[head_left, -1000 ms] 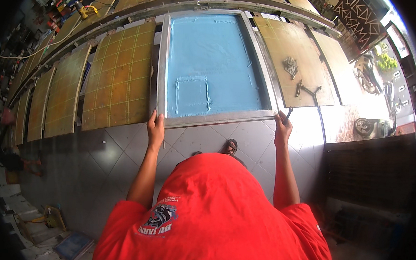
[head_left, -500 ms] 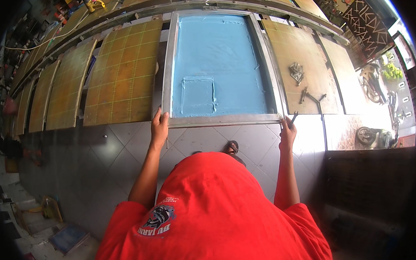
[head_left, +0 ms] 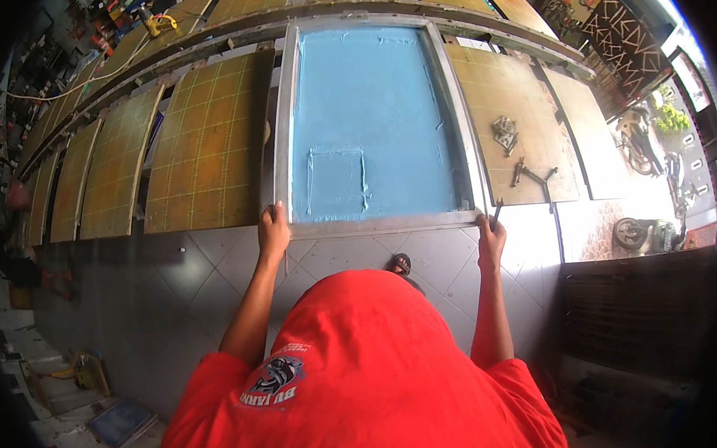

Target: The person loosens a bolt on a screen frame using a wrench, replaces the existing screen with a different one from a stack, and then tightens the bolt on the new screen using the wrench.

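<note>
A rectangular metal-framed screen [head_left: 285,115], coated blue inside with a raised square near its lower left, spans the middle of the head view. My left hand [head_left: 274,232] is closed on its near left corner. My right hand [head_left: 491,239] is closed on the near right corner, with a dark open-ended wrench [head_left: 499,209] upright in the same fingers. On the pale board to the right lie metal fittings [head_left: 505,134] and a dark Y-shaped wrench [head_left: 546,179].
Yellow gridded boards [head_left: 205,143] line the rack on both sides and behind a long rail [head_left: 223,24]. A yellow tool [head_left: 160,23] with a cable sits at back left. Motorbikes [head_left: 642,235] stand right, beside a dark panel [head_left: 622,303]. Someone's leg [head_left: 39,276] shows at far left.
The screen's near edge and both hands sit lower in the picture, closer to me, while its far edge has barely shifted. The boards have shifted slightly in view as well.
</note>
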The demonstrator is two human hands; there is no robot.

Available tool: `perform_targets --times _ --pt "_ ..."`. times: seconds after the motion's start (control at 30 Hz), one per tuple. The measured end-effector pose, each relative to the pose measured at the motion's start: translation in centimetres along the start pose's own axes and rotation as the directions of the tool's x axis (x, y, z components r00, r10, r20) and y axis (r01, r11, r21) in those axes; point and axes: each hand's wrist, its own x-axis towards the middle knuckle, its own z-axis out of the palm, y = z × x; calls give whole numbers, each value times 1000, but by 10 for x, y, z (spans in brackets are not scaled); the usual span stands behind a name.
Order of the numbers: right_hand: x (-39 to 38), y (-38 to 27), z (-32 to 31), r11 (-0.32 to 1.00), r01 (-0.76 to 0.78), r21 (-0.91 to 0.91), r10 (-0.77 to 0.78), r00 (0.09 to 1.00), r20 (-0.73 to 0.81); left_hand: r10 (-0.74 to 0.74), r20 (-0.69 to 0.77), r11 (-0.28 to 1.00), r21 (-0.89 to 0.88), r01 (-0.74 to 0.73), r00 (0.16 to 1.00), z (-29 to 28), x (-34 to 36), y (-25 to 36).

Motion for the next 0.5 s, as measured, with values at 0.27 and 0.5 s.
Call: perform_targets --times 0.27,0.5 --pt "34 -5 23 999 34 17 -34 999 5 21 -58 995 94 -16 998 19 46 -1" --pt "52 9 30 997 69 19 -70 997 44 35 -76 989 148 -24 997 32 62 -20"
